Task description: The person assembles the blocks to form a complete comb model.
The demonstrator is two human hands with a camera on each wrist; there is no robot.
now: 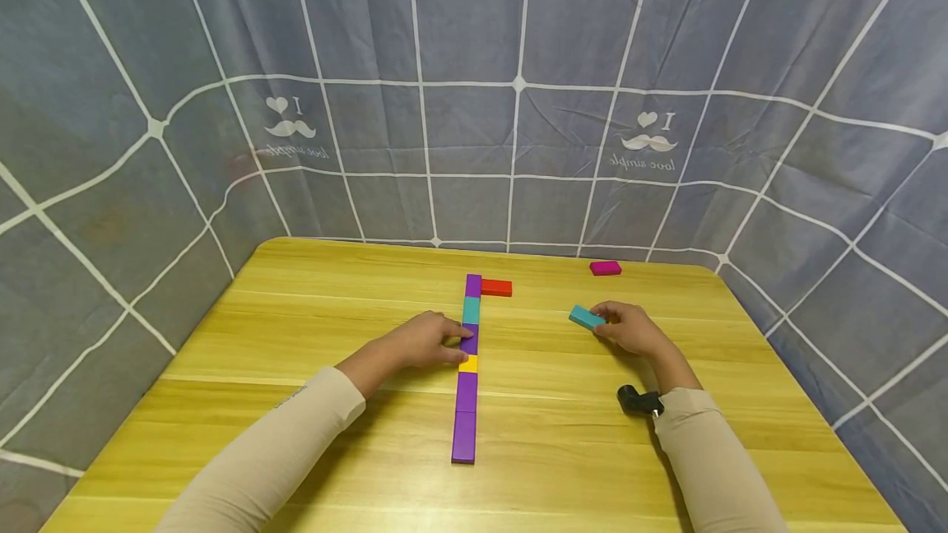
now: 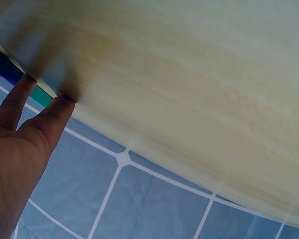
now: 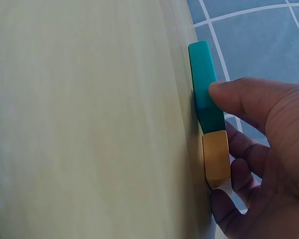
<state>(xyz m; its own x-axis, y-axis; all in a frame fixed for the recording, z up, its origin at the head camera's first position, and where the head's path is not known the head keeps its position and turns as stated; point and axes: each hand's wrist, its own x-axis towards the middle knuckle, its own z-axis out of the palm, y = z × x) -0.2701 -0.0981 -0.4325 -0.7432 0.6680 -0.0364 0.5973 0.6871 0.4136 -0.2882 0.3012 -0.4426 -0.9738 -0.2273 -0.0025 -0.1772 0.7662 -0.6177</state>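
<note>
Toy blocks lie end to end in a row on the table: a purple block at the far end, a teal block, a purple block, a yellow block and two purple blocks nearest. My left hand touches the row from its left side, fingertips on the middle purple block and thumb by the yellow one. Farther right, my right hand pinches a turquoise block. The right wrist view shows an orange block against the turquoise one, beside the curled fingers.
A red block sits against the right side of the row's far end. Near the back edge of the wooden table lies a magenta block. A grey curtain with white lines surrounds the back and sides. A black device is at the right wrist.
</note>
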